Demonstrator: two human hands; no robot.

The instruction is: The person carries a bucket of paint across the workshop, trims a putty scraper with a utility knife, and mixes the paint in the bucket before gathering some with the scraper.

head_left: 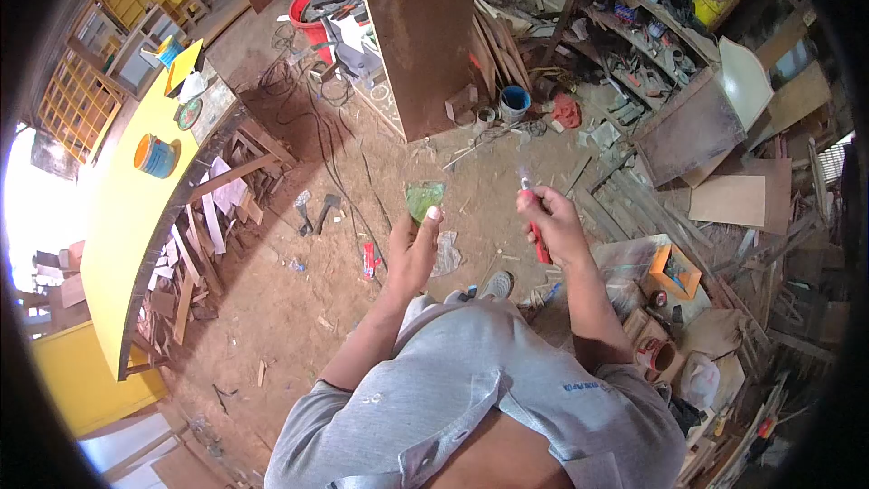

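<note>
Left fingers (pixel 434 215) pinch a green flat piece (pixel 424 198) jutting past their tips; right fingers (pixel 549 201) curl closed around a red-handled tool (pixel 541 248).

Wearing a grey, open-necked shirt (pixel 425 380) with short sleeves (pixel 312 417) well behind left hand (pixel 413 252) and right hand (pixel 557 222), small blue lettering (pixel 580 387) nearer the right, plus a greyish shoe (pixel 498 284) below, between them.
</note>
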